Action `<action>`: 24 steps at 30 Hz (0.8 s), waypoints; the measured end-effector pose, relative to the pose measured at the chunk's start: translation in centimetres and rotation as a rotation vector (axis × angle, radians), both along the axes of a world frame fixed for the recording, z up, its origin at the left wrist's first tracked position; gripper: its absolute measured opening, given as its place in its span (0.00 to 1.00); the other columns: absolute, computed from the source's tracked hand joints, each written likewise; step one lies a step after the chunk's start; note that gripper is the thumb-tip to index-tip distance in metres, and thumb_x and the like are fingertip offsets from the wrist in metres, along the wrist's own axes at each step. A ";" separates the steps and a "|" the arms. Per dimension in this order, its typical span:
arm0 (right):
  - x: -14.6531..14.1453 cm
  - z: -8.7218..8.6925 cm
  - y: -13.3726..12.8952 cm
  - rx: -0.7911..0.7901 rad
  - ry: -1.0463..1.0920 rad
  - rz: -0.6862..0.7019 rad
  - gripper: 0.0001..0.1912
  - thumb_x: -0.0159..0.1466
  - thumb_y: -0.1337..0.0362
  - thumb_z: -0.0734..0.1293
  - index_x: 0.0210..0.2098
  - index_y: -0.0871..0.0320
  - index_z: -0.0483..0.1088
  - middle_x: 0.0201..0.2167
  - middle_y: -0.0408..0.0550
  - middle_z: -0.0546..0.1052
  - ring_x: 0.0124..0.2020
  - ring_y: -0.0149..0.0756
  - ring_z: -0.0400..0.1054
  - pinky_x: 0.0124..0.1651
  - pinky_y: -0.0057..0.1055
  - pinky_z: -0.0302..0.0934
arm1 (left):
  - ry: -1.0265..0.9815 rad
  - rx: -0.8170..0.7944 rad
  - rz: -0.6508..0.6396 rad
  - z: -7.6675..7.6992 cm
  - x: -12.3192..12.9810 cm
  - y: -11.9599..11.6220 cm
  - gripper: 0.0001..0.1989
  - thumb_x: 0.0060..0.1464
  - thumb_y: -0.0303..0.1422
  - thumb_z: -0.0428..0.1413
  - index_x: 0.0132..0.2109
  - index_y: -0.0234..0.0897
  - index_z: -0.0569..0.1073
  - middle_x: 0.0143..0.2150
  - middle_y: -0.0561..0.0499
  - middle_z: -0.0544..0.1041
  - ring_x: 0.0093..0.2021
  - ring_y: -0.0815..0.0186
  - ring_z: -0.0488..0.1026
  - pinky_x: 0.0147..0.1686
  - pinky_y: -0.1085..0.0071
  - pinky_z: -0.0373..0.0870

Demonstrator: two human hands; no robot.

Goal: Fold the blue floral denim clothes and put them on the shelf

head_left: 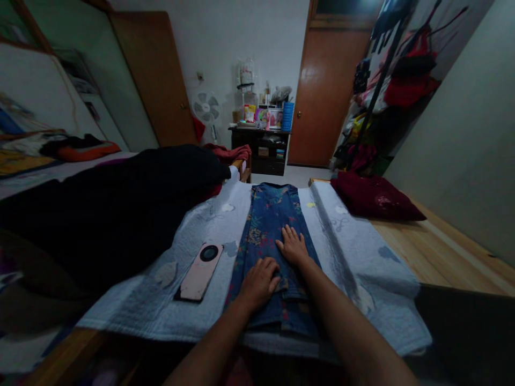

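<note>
Nearest the camera, two bare forearms [350, 327] reached in from the bottom edge over a pale blue quilted sheet [148, 316]. Between the hands and the sheet lay a blue floral garment [273, 209], long and narrow, stretched out along the middle with its dark-edged end farthest away and its folded layers showing at the near end.

The left hand [259, 280] rested on the near part of the garment, its fingers bent and close together; whether they pinched any cloth, I could not tell. The right hand [293, 246] lay a little farther off, palm down on the fabric near its right edge, with the fingers slightly apart and clamped on nothing.

A pink phone [201, 273] with a round black camera ring lay on the sheet to the left, apart from the garment. Beyond it, a large heap of black cloth [120, 198] covered the left side. To the right, a maroon cushion [374, 197] sat partly on bare wooden boards [410, 246]. At the back stood a white fan [207, 107], a black cabinet [237, 140] loaded with small goods, and a closed brown door [324, 102].
</note>
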State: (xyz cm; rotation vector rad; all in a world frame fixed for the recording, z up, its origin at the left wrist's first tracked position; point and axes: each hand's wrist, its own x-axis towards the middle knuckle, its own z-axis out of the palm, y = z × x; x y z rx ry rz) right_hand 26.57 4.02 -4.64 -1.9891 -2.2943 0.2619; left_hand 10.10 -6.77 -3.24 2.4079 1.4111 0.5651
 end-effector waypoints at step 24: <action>0.5 1.1 -10.9 -0.068 0.032 0.155 0.35 0.69 0.47 0.49 0.70 0.59 0.46 0.71 0.51 0.44 0.71 0.45 0.37 0.69 0.48 0.34 | 0.197 0.143 0.074 -2.9 0.3 0.2 0.30 0.58 0.32 0.47 0.67 0.30 0.56 0.70 0.40 0.55 0.70 0.57 0.51 0.66 0.56 0.51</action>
